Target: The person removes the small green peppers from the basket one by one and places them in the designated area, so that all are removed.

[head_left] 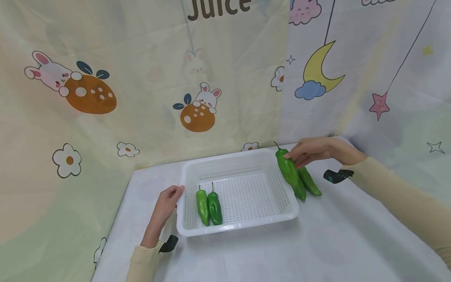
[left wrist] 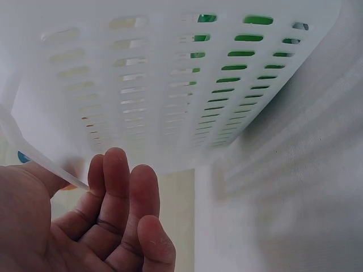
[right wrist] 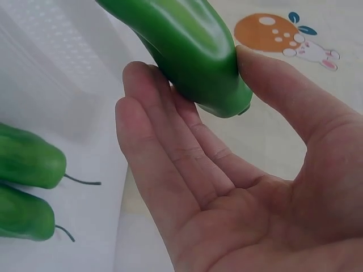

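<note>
A white plastic basket (head_left: 243, 225) with slotted sides sits on the table, two green peppers (head_left: 215, 207) lying side by side at its left end. My left hand (head_left: 167, 203) holds the basket's left rim, thumb on the inner side and fingers outside. Over at the right rim, my right hand (head_left: 311, 150) pinches a green pepper (right wrist: 193, 51) near its stem end between thumb and fingers. That pepper hangs tilted beside the basket's right wall. Two more green peppers (right wrist: 28, 158) lie on the table under it, partly hidden by it in the head view.
The white-covered table (head_left: 253, 254) runs back to a printed cloth (head_left: 148, 98) with rabbits, flowers and a moon. Dark wrist-worn pieces (head_left: 338, 176) show at both sleeves.
</note>
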Demonstrator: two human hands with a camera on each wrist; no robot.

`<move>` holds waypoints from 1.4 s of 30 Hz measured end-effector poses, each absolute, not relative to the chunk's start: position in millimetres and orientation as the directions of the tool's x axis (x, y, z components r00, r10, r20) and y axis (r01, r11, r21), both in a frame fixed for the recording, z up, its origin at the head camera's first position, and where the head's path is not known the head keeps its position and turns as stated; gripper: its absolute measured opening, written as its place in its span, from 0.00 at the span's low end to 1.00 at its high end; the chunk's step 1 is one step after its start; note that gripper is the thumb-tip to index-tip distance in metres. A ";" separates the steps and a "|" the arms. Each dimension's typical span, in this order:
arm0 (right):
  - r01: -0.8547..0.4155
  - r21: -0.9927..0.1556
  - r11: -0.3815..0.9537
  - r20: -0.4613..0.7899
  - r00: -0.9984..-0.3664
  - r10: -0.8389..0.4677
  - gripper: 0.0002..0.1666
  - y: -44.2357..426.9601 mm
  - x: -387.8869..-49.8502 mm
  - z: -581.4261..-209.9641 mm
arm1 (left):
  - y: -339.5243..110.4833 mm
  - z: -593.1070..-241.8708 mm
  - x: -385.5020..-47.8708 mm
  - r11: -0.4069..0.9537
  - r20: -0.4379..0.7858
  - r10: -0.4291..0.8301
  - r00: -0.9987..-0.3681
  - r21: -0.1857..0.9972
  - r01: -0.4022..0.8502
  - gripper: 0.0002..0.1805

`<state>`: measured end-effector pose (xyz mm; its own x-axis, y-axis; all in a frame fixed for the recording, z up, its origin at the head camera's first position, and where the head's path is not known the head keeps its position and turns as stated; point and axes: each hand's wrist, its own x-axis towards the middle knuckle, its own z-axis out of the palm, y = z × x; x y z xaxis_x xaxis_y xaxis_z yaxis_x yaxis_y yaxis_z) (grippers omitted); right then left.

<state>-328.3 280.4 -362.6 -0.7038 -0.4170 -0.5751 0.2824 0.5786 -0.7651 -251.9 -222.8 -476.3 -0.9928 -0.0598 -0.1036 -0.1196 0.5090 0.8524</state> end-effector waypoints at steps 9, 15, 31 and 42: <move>0.290 -0.774 0.563 -0.570 -0.707 -0.419 0.17 302.7 -334.1 -362.0 | -224.5 -473.4 -253.1 0.509 -0.098 -0.056 -0.994 0.853 -0.113 0.24; 0.289 -0.771 0.568 -0.574 -0.700 -0.424 0.17 321.8 -337.7 -364.9 | -224.4 -471.1 -254.7 0.510 -0.100 -0.060 -0.993 0.852 -0.116 0.24; 0.333 -0.685 0.648 -0.632 -0.715 -0.299 0.18 357.4 -343.2 -392.6 | -221.8 -474.2 -252.4 0.504 -0.094 -0.067 -0.993 0.856 -0.115 0.23; 0.326 -0.583 0.744 -0.653 -0.733 -0.191 0.24 374.8 -350.2 -415.5 | -223.0 -478.1 -253.0 0.499 -0.098 -0.067 -0.993 0.858 -0.119 0.24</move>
<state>-350.2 374.8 -415.5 -0.7327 -0.1906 -0.6534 0.3263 0.7441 -0.5830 -253.0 -223.0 -478.1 -0.9929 -0.0668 -0.0983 -0.1185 0.4992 0.8583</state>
